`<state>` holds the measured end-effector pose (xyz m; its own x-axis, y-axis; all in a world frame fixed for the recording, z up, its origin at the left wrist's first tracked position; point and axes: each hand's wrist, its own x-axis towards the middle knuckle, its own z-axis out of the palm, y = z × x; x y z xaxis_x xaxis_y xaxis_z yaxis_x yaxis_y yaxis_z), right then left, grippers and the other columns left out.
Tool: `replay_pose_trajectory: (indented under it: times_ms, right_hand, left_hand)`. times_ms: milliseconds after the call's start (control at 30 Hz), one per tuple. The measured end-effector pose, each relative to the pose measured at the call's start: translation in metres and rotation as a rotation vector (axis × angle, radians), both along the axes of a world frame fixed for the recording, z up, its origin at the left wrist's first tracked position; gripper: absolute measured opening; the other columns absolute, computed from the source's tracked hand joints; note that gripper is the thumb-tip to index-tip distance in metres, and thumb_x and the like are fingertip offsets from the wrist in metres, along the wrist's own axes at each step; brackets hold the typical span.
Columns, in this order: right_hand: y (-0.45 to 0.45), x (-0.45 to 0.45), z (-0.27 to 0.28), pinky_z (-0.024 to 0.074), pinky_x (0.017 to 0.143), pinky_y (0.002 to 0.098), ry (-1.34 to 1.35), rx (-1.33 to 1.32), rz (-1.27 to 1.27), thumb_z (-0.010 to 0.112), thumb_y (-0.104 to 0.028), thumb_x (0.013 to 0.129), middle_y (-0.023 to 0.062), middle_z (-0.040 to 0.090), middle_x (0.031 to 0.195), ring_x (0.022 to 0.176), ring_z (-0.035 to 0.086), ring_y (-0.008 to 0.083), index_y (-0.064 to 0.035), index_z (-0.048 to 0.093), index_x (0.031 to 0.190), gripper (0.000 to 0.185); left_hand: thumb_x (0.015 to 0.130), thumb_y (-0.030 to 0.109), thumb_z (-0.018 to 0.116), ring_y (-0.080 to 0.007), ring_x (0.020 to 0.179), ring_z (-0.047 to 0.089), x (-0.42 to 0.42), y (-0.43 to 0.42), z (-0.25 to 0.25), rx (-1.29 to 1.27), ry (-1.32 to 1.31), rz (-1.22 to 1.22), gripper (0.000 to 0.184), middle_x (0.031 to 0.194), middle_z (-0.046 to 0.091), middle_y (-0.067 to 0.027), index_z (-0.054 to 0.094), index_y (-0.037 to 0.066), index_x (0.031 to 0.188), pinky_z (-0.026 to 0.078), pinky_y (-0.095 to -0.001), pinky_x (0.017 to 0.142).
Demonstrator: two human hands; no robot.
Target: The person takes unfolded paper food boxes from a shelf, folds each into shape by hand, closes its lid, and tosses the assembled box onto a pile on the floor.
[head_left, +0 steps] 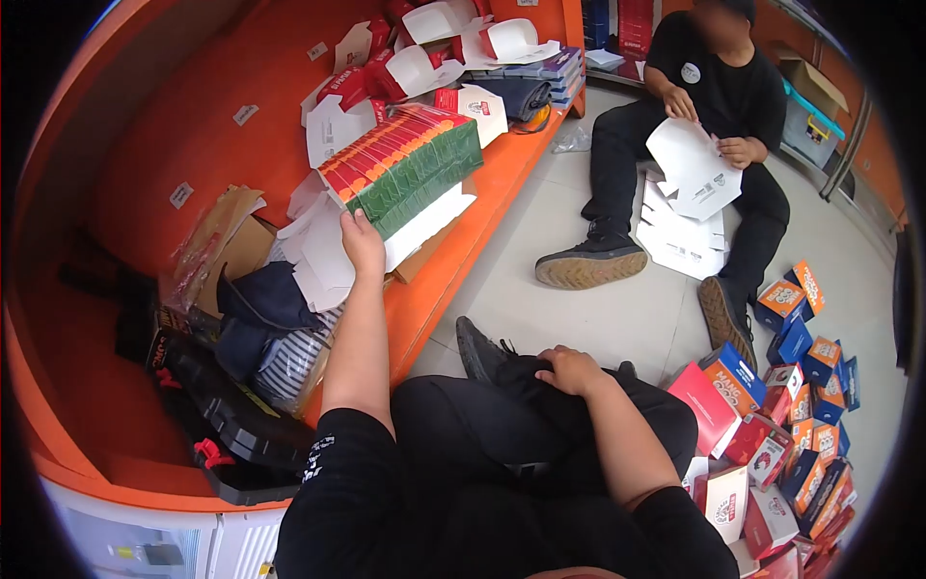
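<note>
My left hand [364, 243] grips the near corner of a bundle of flat-packed red and green cartons [424, 169], its thumb against the near edge. The bundle lies tilted over white flat cardboard sheets [424, 232] on the orange shelf [463, 275]. My right hand [571, 372] rests with nothing in it on my black trouser leg, its fingers stretched out.
Several folded red and white boxes [415, 72] crowd the shelf's far end. A black tool case [231, 425] sits near its front. Opposite, a seated person [719, 106] holds a white cardboard sheet [690, 164]. Many small boxes [762, 449] are piled on the floor to my right.
</note>
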<state>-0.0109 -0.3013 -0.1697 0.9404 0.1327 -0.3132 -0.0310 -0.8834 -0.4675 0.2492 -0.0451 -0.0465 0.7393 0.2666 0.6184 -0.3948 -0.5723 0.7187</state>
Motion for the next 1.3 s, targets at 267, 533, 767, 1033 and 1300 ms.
replay_pose_trajectory:
  times_ms: [267,533,767,1033,1300]
  right_hand:
    - [-0.002,0.004,0.000,0.0441,0.086,0.0449,0.022,0.025,0.013,0.054,-0.042,0.084,0.0124,0.055,0.114,0.106,0.053,0.0305,-0.0150,0.054,0.117,0.042]
    - [0.001,0.004,0.000,0.0441,0.087,0.0430,0.028,0.013,0.021,0.054,-0.041,0.085,0.0121,0.054,0.114,0.106,0.053,0.0301,-0.0149,0.053,0.117,0.042]
    - [0.001,0.002,0.002,0.0445,0.087,0.0414,0.006,0.003,0.012,0.053,-0.043,0.084,0.0132,0.055,0.112,0.105,0.054,0.0310,-0.0147,0.055,0.116,0.043]
    - [0.010,0.003,0.040,0.0424,0.088,0.0423,-0.483,0.514,-0.208,0.063,-0.036,0.080,0.0149,0.048,0.120,0.107,0.052,0.0307,-0.0118,0.043,0.127,0.056]
    - [0.026,-0.025,0.045,0.0308,0.102,0.0408,-0.615,0.759,-0.446,0.078,-0.027,0.067,0.0229,0.021,0.135,0.123,0.032,0.0376,-0.0071,0.012,0.139,0.099]
  left_hand:
    - [0.091,0.016,0.044,-0.0422,0.080,0.054,-0.002,0.026,0.006,0.329,-0.111,0.052,0.020,0.086,0.056,-0.0258,0.048,-0.004,0.094,0.042,-0.0440,0.070]
    - [0.093,0.016,0.043,-0.0325,0.082,0.058,0.000,0.061,-0.011,-0.019,-0.186,0.049,0.022,0.088,0.058,-0.0206,0.047,-0.004,0.102,0.044,-0.0376,0.073]
    - [0.093,0.013,0.042,-0.0237,0.081,0.057,-0.022,0.062,0.018,0.012,-0.218,0.154,0.019,0.093,0.056,-0.0165,0.045,-0.004,0.101,0.045,-0.0321,0.073]
    - [0.091,0.009,0.045,-0.0181,0.090,0.051,-0.165,0.000,0.022,0.013,-0.187,-0.299,0.022,0.100,0.051,-0.0112,0.043,-0.002,0.110,0.042,-0.0311,0.083]
    - [0.084,0.015,0.057,-0.0373,0.072,0.057,-0.247,-0.070,-0.049,0.558,0.362,-0.689,0.022,0.082,0.056,-0.0207,0.047,0.000,0.097,0.045,-0.0425,0.063]
